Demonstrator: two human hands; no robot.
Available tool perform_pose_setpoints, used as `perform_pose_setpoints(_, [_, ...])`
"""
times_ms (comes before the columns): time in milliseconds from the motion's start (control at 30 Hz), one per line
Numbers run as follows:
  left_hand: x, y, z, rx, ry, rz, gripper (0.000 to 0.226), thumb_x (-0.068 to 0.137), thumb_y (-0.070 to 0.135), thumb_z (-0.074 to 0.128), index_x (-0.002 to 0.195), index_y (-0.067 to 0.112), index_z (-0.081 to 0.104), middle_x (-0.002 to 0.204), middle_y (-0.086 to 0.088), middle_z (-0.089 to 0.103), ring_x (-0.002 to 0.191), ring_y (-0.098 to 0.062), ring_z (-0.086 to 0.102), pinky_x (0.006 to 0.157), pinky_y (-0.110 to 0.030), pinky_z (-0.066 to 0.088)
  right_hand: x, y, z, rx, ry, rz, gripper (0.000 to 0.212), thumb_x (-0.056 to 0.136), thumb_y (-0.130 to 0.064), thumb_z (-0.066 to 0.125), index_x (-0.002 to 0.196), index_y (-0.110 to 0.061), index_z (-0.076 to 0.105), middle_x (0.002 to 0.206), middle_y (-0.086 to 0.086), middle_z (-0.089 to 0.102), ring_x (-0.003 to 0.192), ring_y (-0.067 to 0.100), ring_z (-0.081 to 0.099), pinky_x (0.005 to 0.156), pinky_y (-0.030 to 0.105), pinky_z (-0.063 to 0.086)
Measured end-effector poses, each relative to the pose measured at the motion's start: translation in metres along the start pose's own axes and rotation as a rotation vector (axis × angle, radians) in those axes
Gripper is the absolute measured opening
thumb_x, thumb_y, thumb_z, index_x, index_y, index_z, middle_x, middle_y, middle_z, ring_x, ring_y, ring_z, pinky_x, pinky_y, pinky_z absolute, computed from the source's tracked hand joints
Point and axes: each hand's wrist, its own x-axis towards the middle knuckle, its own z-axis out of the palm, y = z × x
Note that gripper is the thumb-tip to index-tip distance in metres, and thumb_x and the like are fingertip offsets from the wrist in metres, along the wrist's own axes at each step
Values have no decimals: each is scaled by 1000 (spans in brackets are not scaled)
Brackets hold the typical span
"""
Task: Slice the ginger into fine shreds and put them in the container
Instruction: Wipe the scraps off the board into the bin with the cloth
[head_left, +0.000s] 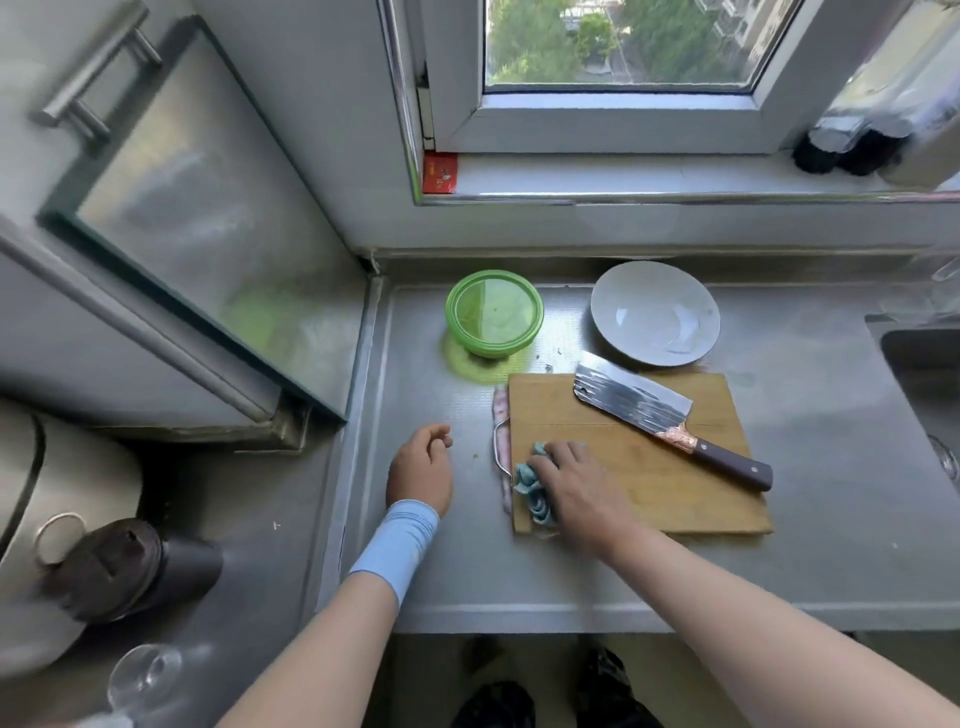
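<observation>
A wooden cutting board (649, 467) lies on the steel counter. On its near left corner my right hand (576, 486) presses a crumpled blue cloth (532, 488), fingers curled over it. A cleaver (639, 402) with a dark handle rests across the board's far right part. Behind the board's left corner stands a green lidded container (493, 312). My left hand (421, 467) hovers over the counter left of the board, fingers loosely curled, holding nothing. No ginger is visible.
A white bowl (655, 312) sits behind the board. A sink (930, 374) lies at the right edge. A dark bottle (130, 566) and a glass (145, 675) stand at lower left. A cabinet door (197, 218) juts out at left.
</observation>
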Motion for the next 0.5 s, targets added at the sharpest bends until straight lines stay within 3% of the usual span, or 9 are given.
perform_pose_setpoints(67, [11, 0, -5, 37, 2, 29, 32, 98, 7, 43, 112, 19, 68, 111, 3, 72, 106, -21, 63, 89, -25, 44, 17, -3, -15, 113, 94, 0, 44, 91, -32, 51, 132, -18, 52, 122, 8, 49, 111, 32, 47, 80, 44, 48])
perform_pose_setpoints(200, [29, 7, -16, 43, 75, 79, 35, 99, 6, 39, 116, 15, 68, 117, -1, 69, 110, -22, 60, 90, -23, 39, 93, -42, -27, 147, 289, -84, 33, 86, -15, 58, 119, -18, 59, 106, 12, 57, 90, 35, 55, 69, 43, 47])
perform_pose_setpoints(233, [33, 6, -19, 39, 108, 99, 36, 98, 4, 39, 117, 14, 68, 118, -2, 68, 111, -23, 59, 92, -23, 39, 109, -55, -25, 71, 287, -89, 32, 87, -18, 55, 118, -19, 60, 107, 13, 59, 92, 36, 57, 73, 43, 45])
perform_pose_setpoints(300, [41, 3, -26, 79, 122, 119, 38, 97, 1, 38, 120, 14, 66, 121, -4, 66, 114, -24, 56, 97, -27, 39, 129, -75, -9, -114, 116, -15, 35, 95, -27, 47, 128, -23, 55, 123, 16, 56, 109, 39, 55, 91, 47, 40])
perform_pose_setpoints(367, [46, -4, -31, 171, 50, 128, 39, 98, 5, 37, 124, 16, 63, 126, -3, 64, 118, -25, 53, 102, -31, 40, 126, -87, 9, -258, -14, 99, 38, 97, -32, 44, 132, -23, 51, 130, 22, 51, 118, 43, 51, 104, 53, 32])
perform_pose_setpoints(400, [48, -7, -33, 203, 7, 124, 38, 99, 7, 37, 126, 18, 62, 128, -3, 62, 120, -25, 53, 104, -33, 41, 117, -93, 14, -291, -27, 86, 35, 95, -30, 41, 126, -21, 55, 122, 22, 55, 110, 41, 55, 102, 53, 36])
perform_pose_setpoints(500, [47, -8, -34, 201, -63, 96, 36, 100, 13, 38, 128, 19, 60, 131, -1, 61, 122, -24, 53, 106, -36, 41, 85, -107, 23, -288, -51, -127, 41, 83, -19, 29, 100, -19, 66, 87, 13, 59, 75, 31, 57, 71, 39, 46])
